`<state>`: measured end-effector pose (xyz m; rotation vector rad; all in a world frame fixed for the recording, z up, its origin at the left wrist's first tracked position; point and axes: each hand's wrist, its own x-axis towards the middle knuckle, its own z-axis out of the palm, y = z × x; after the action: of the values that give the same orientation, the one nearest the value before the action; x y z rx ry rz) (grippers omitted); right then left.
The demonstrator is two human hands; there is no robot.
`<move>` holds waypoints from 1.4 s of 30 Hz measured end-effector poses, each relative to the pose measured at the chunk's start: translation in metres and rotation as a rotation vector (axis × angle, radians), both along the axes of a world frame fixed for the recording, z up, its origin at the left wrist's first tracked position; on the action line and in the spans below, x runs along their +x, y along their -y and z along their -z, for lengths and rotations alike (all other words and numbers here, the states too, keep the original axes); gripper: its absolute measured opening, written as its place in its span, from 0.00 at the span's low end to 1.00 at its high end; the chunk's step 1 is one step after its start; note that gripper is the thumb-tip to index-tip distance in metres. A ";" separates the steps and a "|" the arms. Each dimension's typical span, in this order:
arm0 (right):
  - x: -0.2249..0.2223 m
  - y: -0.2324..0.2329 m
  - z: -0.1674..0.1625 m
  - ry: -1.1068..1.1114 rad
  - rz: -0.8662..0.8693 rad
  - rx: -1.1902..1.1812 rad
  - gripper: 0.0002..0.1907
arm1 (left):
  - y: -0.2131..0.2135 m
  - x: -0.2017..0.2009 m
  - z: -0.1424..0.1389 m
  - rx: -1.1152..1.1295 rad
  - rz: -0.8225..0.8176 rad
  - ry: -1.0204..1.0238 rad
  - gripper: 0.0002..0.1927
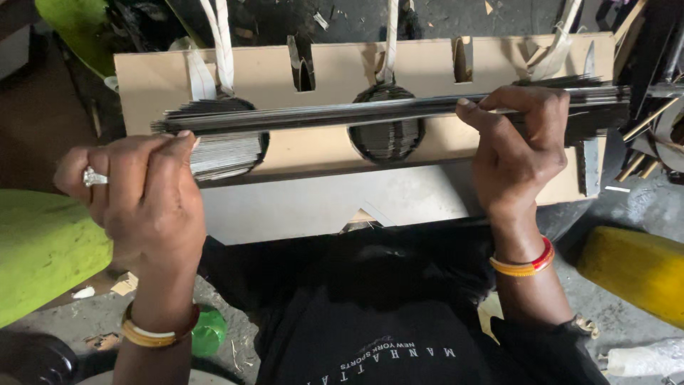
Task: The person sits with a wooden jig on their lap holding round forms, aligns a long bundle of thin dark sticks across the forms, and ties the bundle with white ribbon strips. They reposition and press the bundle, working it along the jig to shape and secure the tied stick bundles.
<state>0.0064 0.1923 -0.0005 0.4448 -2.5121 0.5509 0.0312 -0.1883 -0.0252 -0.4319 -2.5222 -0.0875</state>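
A pale slotted board (335, 153), hung with white cloth straps (225, 50) and dark bundles, is seen behind a long sheaf of thin metal strips (342, 113) held level across it. The sheaf is clamped at opposite ends by the left hand (139, 196) and right hand (514, 150), set well apart.
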 end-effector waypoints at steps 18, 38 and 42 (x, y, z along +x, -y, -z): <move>-0.003 -0.011 0.013 -0.029 -0.011 -0.141 0.09 | -0.017 -0.017 0.008 0.094 0.009 -0.150 0.07; -0.012 -0.013 0.007 -0.151 -0.081 0.131 0.08 | -0.026 -0.020 0.000 -0.102 0.062 -0.194 0.07; -0.010 -0.011 -0.004 -0.174 -0.101 0.227 0.10 | -0.034 -0.021 -0.011 -0.135 0.008 -0.170 0.06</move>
<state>-0.0035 0.2035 0.0033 0.6780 -2.4018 0.2515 0.0103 -0.1548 -0.0140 -0.4821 -2.3670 0.1133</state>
